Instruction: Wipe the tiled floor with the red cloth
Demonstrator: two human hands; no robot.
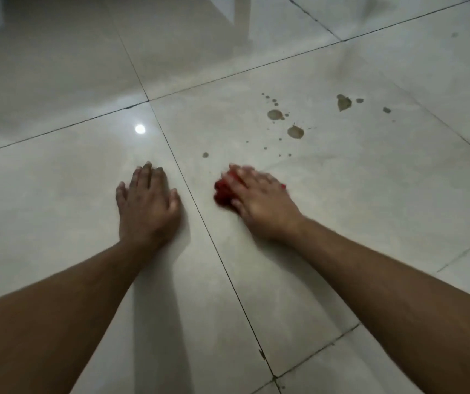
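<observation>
We logged two hands on the floor [341,172], both palm down. The left hand [148,203], centre-left of frame, lay flat with fingers spread a little and nothing under it; we judged it was there to prop the body while leaning forward. The right hand [259,200], just right of centre, pressed down on one red cloth [223,191], bunched up, showing mostly at the hand's left edge with a sliver at its right. Fingers lay over the cloth rather than pinching it, which we took as a way to bear weight into the wipe. The hand was blurred.

The brown spots [295,132] sat above and right of the cloth, apart from it: four larger blots and a scatter of small drops, too many and too small to count surely. One bright light glare [140,129] showed left of centre. A dark grout line [199,206] ran between the hands.
</observation>
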